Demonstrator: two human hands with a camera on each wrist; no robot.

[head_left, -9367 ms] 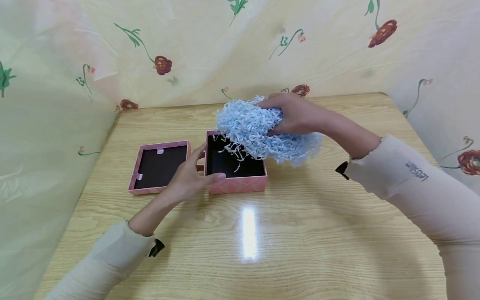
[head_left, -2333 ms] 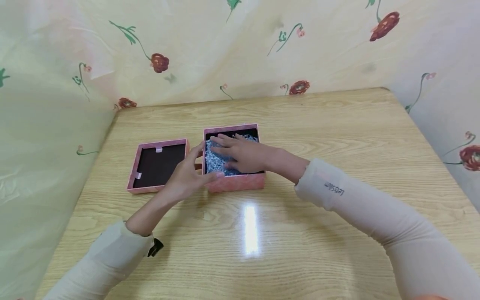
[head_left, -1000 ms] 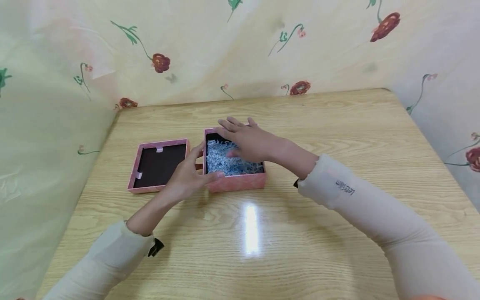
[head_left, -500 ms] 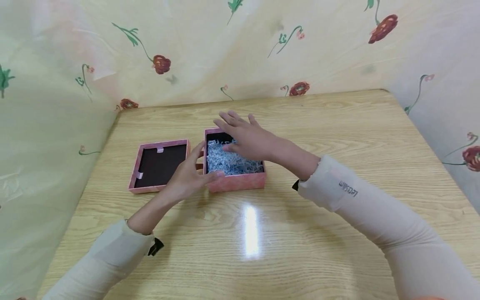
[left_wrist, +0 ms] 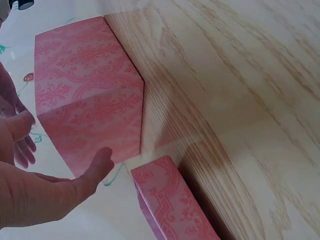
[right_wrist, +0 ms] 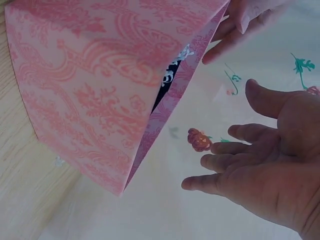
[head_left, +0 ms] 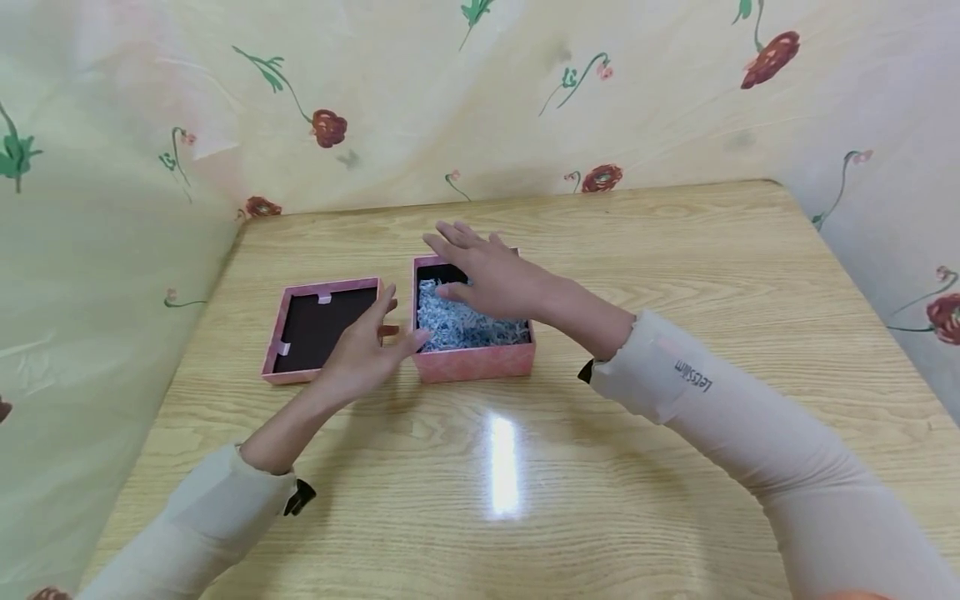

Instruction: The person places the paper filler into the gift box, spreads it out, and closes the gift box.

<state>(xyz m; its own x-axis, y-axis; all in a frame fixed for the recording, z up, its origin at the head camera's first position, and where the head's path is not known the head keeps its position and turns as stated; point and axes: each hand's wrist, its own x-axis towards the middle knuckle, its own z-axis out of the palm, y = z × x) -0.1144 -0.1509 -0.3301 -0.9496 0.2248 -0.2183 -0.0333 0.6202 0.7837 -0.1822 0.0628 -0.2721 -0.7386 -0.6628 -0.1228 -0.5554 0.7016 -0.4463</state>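
Note:
A pink patterned box stands on the table, its black inside filled with light blue shredded paper. My right hand hovers over the box with spread fingers, hiding part of its far side; the right wrist view shows that hand apart from the box wall, holding nothing. Beside the box's left wall is my left hand, thumb near the front left corner and fingers relaxed. In the left wrist view a gap seems to lie between the fingers and the box, though thumb contact I cannot tell.
The pink box lid, black inside with small white tabs, lies inner side up left of the box, partly behind my left hand. A flower-printed curtain borders the wooden table at the back and sides.
Earlier my right hand held the shredded paper above the box, then pressed it inside. Since then that hand has risen off it. My left hand has just drawn leftward from the box wall.

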